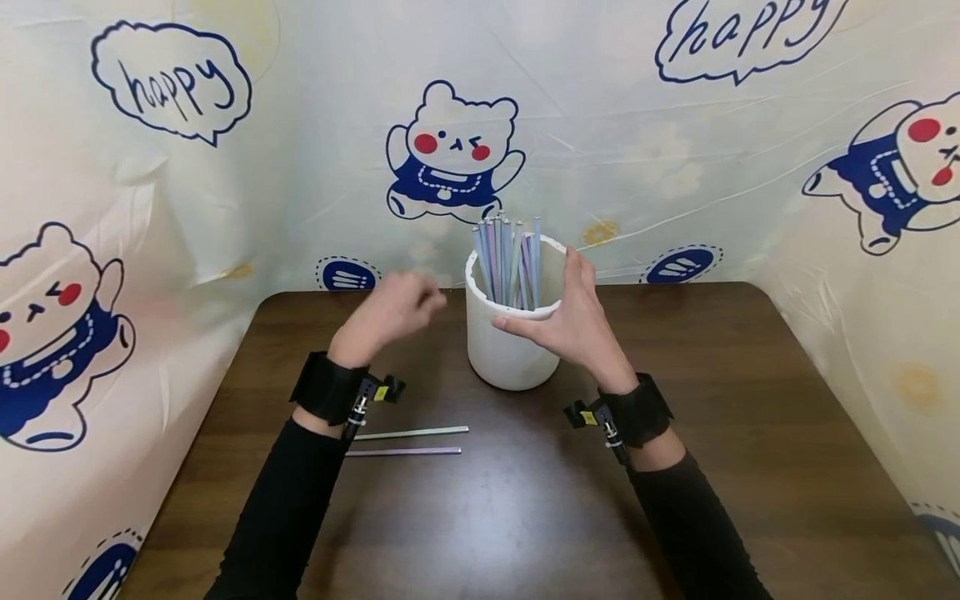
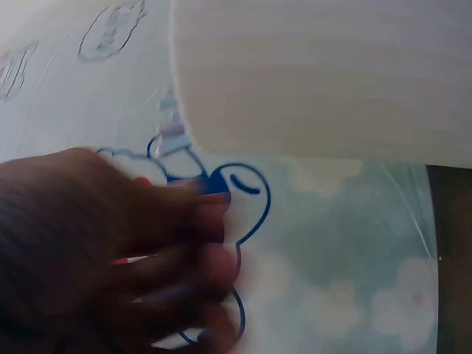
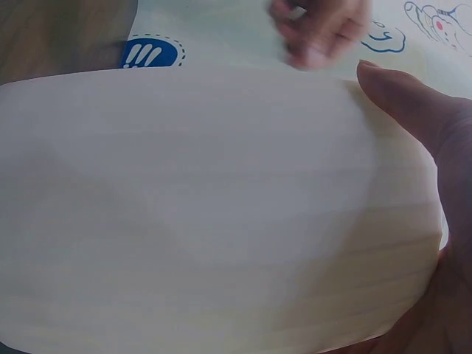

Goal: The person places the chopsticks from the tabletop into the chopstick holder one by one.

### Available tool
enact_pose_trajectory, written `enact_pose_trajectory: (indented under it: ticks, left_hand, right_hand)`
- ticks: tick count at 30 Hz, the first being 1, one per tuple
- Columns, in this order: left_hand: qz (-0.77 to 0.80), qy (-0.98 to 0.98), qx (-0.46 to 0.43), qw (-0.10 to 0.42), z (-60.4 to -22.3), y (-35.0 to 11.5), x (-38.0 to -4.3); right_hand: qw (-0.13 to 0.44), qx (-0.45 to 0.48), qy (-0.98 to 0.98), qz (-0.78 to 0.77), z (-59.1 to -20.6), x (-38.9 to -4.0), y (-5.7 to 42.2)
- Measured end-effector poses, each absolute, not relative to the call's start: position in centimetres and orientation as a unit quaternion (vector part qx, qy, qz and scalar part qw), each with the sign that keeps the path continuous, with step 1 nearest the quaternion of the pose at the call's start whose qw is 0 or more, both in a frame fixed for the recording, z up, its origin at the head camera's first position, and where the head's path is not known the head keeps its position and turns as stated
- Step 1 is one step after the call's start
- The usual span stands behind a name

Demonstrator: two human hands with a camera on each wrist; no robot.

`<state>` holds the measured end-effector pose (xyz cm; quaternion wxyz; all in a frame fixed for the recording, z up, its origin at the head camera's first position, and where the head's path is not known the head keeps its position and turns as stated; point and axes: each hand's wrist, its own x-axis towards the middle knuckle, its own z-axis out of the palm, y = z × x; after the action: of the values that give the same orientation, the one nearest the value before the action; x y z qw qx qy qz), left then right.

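A white cylindrical container [image 1: 504, 354] stands upright on the table, with several thin pastel straw-like sticks [image 1: 501, 262] standing in it. My right hand [image 1: 583, 329] grips its right side, thumb across the front near the rim and fingers behind. The container's wall [image 3: 221, 206] fills most of the right wrist view. Left of the container, my left hand [image 1: 392, 310] is raised with loosely bent fingers, blurred, and nothing shows in it. In the left wrist view, the left hand's fingers [image 2: 214, 269] are apart from the container [image 2: 317, 81].
Two more thin sticks, a pale green one [image 1: 420, 432] and a lilac one [image 1: 412, 452], lie on the brown table [image 1: 517, 517] beside my left forearm, which hides their left ends. A printed cloth [image 1: 315, 167] hangs behind and at both sides of the table.
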<state>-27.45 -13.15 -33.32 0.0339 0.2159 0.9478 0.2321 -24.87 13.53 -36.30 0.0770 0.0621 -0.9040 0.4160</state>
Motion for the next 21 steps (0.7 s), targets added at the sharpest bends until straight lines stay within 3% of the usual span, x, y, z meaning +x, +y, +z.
enact_pose_trajectory:
  ticks: [4, 7, 12, 21]
  left_hand:
    - [0.146, 0.933, 0.232, 0.233, -36.0, -11.7, -25.8]
    - [0.120, 0.913, 0.238, 0.308, -38.9, -10.5, -24.4]
    - [0.092, 0.910, 0.240, 0.325, -41.9, -9.5, -22.9]
    - [0.097, 0.921, 0.264, 0.269, -43.5, -9.4, -22.5]
  right_hand:
    - [0.080, 0.064, -0.903, 0.417, -36.3, -25.0, 13.6]
    - [0.078, 0.065, -0.903, 0.418, -36.3, -25.0, 13.6]
    - [0.077, 0.067, -0.902, 0.419, -36.1, -25.0, 13.5]
    - [0.075, 0.063, -0.902, 0.420, -36.2, -24.8, 13.6]
